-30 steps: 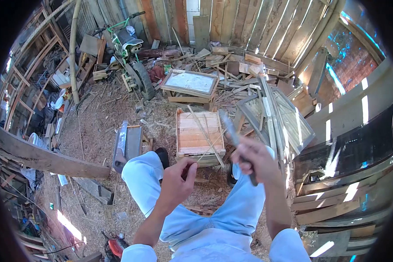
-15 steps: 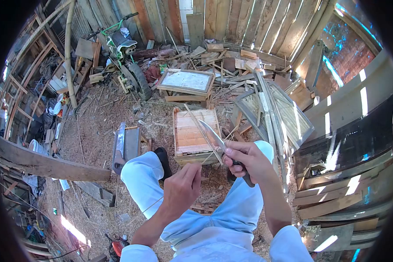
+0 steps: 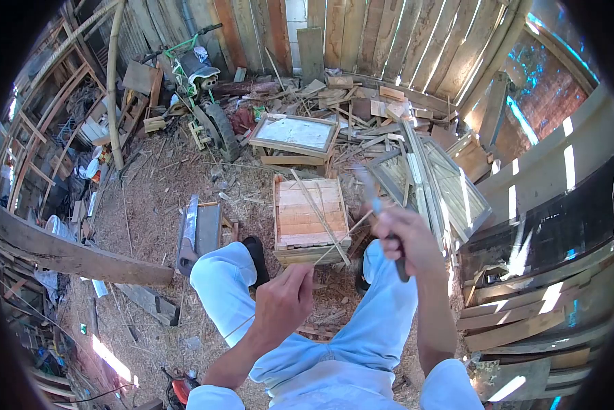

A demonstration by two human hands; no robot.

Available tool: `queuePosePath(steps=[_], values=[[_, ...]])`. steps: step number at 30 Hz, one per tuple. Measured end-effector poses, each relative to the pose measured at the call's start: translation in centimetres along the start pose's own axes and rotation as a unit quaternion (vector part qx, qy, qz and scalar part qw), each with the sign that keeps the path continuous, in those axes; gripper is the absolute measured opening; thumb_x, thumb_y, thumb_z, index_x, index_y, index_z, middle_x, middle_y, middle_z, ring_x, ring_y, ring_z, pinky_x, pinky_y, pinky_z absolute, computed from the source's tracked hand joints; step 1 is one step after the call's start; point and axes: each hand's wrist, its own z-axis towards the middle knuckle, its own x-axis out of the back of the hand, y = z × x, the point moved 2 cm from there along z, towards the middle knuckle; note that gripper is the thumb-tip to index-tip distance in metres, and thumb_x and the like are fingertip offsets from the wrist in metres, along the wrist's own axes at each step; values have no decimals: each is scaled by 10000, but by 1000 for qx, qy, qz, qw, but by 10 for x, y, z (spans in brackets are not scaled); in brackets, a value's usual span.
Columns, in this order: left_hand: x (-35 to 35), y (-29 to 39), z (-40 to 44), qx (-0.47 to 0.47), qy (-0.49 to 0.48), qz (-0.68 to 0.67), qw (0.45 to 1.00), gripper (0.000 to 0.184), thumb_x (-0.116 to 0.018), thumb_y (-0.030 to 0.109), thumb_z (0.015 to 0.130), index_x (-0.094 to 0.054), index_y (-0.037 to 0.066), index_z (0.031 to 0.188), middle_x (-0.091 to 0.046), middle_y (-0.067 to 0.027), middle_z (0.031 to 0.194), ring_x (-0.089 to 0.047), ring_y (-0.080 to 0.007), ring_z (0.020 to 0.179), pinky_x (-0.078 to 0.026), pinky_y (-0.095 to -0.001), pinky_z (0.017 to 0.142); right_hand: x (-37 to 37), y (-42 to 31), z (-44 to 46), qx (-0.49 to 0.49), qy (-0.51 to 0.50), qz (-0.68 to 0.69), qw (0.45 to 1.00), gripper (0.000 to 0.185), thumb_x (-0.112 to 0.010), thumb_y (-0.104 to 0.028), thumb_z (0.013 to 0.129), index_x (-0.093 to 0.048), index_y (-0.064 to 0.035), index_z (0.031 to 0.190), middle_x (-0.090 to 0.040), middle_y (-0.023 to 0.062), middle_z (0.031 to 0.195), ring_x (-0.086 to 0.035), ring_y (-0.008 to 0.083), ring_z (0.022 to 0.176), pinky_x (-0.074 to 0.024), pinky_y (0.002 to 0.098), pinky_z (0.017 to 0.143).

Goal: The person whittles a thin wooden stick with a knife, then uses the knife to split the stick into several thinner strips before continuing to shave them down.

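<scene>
My left hand (image 3: 286,297) is closed in a pinch around a thin wooden strip (image 3: 325,255), which runs from beside my left wrist up toward the right. Wrapped round the dark handle of a knife (image 3: 400,268) is my right hand (image 3: 411,239), a little right of the strip's far end and apart from it. The knife's blade points up and is smeared by motion. Between my feet, a shallow wooden box (image 3: 307,216) sits with its plank face up. Two thin sticks (image 3: 312,199) lie across it.
A handsaw (image 3: 189,236) rests on a dark-topped box (image 3: 210,229) at left. Beyond are a framed panel (image 3: 295,132), scrap wood (image 3: 361,102) and a green-framed bike (image 3: 198,78). Long slats (image 3: 420,178) lean at right. A beam (image 3: 81,253) crosses the left side.
My right hand has lifted up and to the right with the knife, away from the strip. My left hand stays nearly still, still pinching the strip.
</scene>
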Motion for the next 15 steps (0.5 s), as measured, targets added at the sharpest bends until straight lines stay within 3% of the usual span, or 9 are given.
queuePosePath(steps=[2,5,8,9,11,15], values=[[7,-4,-6,79,9,-31,996,57,-613,7,847,-583,8,896,-599,-125,708,-610,-253,567,-453,-333,488,17,-8,0,31,43,-2,999,361,-502,-131,947,-472,-24,1291,-467,-23,705,-375,12,490,-288,144,385],[11,-13,-4,92,33,-33,995,87,-629,10,824,-573,25,889,-611,-123,751,-597,-267,547,-461,-345,475,22,-6,-2,66,70,-3,995,403,-498,-144,949,-445,-36,1334,-479,-27,667,-345,6,450,-276,155,363],[1,-13,6,67,51,-39,996,77,-622,16,834,-577,19,897,-614,-128,756,-607,-275,566,-464,-346,483,-23,10,-20,-4,-67,13,998,388,-506,-151,955,-464,-70,1332,-528,10,708,-390,32,491,-309,166,394],[-2,-11,10,66,52,-40,996,77,-622,16,834,-577,19,897,-614,-128,756,-607,-275,566,-464,-346,483,-32,16,-18,-3,-66,12,998,388,-506,-151,955,-464,-70,1332,-528,10,708,-390,32,491,-309,166,394],[-5,-5,14,49,40,-63,996,81,-616,14,854,-599,-6,930,-621,-138,737,-600,-225,563,-451,-303,491,-45,30,-13,-32,-129,39,990,366,-512,-157,955,-484,-68,1310,-531,18,723,-390,32,495,-309,168,402],[1,-4,12,52,36,-75,995,87,-618,13,855,-603,-10,937,-628,-142,754,-609,-227,593,-458,-308,518,-31,19,0,-6,-37,33,999,339,-496,-144,958,-492,-49,1284,-520,13,740,-389,31,505,-309,156,407]])
